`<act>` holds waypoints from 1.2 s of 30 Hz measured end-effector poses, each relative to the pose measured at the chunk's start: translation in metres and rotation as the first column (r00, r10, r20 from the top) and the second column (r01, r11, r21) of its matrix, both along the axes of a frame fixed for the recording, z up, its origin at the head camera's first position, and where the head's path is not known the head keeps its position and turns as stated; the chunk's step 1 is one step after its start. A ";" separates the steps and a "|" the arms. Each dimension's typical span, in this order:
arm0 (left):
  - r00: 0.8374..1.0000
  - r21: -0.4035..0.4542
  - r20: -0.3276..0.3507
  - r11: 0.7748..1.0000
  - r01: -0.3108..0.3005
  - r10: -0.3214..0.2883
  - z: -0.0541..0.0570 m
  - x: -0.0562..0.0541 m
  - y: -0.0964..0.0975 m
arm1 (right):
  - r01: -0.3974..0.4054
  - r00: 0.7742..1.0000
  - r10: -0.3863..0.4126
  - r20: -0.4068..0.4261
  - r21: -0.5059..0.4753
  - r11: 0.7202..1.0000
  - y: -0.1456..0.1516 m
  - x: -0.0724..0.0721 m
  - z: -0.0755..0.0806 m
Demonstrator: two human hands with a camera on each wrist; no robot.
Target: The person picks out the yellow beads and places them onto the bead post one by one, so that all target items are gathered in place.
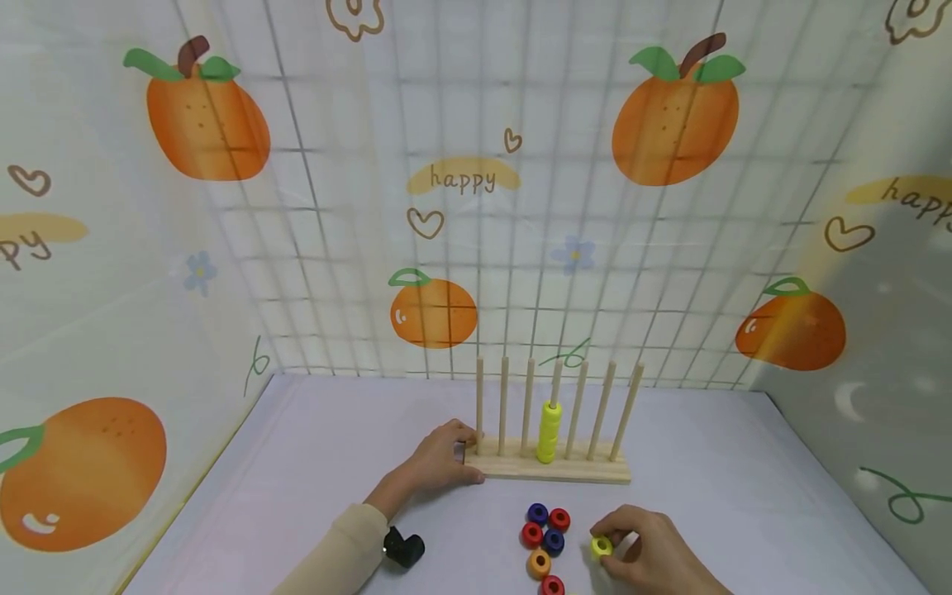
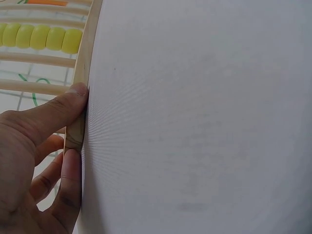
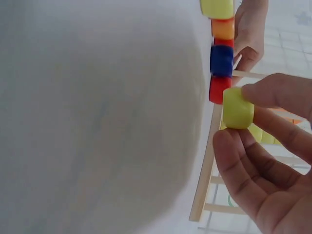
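Note:
My left hand (image 1: 431,461) grips the left end of a wooden peg rack (image 1: 550,472), thumb along the front of its base and fingers round the end. In the left wrist view the thumb (image 2: 58,108) presses the base edge. Upright pegs stand in a row on the rack, and the middle one carries a stack of yellow beads (image 1: 549,434). In front of the rack, my right hand (image 1: 654,545) pinches a single yellow bead (image 3: 238,109) between thumb and fingers. The bead's hole faces up in the head view.
Loose red, blue and orange beads lie left of my right hand, among them an orange bead (image 1: 535,570) and a blue bead (image 1: 554,551). A black strap-like object (image 1: 405,549) is at my left cuff. Behind the white table (image 1: 320,438) hangs a fruit-printed curtain (image 1: 335,248).

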State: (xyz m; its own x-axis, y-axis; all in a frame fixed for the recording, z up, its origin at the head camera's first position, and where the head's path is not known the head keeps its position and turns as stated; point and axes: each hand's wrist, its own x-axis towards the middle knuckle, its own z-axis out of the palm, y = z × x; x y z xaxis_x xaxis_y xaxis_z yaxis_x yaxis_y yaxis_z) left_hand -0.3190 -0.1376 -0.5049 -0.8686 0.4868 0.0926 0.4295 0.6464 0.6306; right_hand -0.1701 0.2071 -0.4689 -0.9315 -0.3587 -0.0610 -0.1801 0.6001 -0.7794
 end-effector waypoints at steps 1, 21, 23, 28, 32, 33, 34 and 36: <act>1.000 0.000 0.003 1.000 -0.001 0.001 0.000 0.000 0.000 | 0.002 1.000 -0.002 -0.006 0.000 1.000 0.001 0.000 0.001; 1.000 0.003 0.010 1.000 -0.006 0.006 0.001 -0.001 0.001 | 0.118 0.974 -0.105 -0.203 0.051 0.992 0.020 -0.001 0.020; 1.000 0.002 0.006 1.000 -0.005 0.005 0.000 0.000 0.001 | 0.110 0.963 -0.097 -0.250 0.037 0.993 0.021 -0.001 0.020; 1.000 -0.002 0.007 1.000 -0.010 0.010 -0.002 0.000 0.001 | 0.094 0.931 -0.082 -0.356 0.016 0.995 0.025 -0.001 0.021; 1.000 -0.008 0.005 1.000 -0.008 0.008 -0.002 0.000 0.001 | 0.111 0.921 -0.094 -0.379 0.024 0.993 0.027 -0.002 0.025; 1.000 -0.010 0.007 1.000 -0.008 0.009 -0.002 0.000 0.001 | 0.116 0.918 -0.097 -0.384 0.025 0.993 0.027 -0.003 0.026; 1.000 -0.008 0.006 1.000 -0.008 0.008 -0.002 0.000 0.001 | 0.119 0.914 -0.099 -0.393 0.025 0.993 0.027 -0.004 0.028; 1.000 -0.003 0.008 1.000 -0.009 0.009 -0.001 0.000 0.001 | 0.121 0.905 -0.102 -0.413 0.020 0.992 0.027 -0.006 0.031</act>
State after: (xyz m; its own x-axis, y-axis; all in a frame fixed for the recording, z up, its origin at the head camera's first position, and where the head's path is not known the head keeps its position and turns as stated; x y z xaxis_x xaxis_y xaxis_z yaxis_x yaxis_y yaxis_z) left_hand -0.3194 -0.1364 -0.5059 -0.8739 0.4788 0.0841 0.4184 0.6525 0.6318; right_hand -0.1757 0.2343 -0.4384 -0.9113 -0.2570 0.3217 -0.4082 0.6667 -0.6236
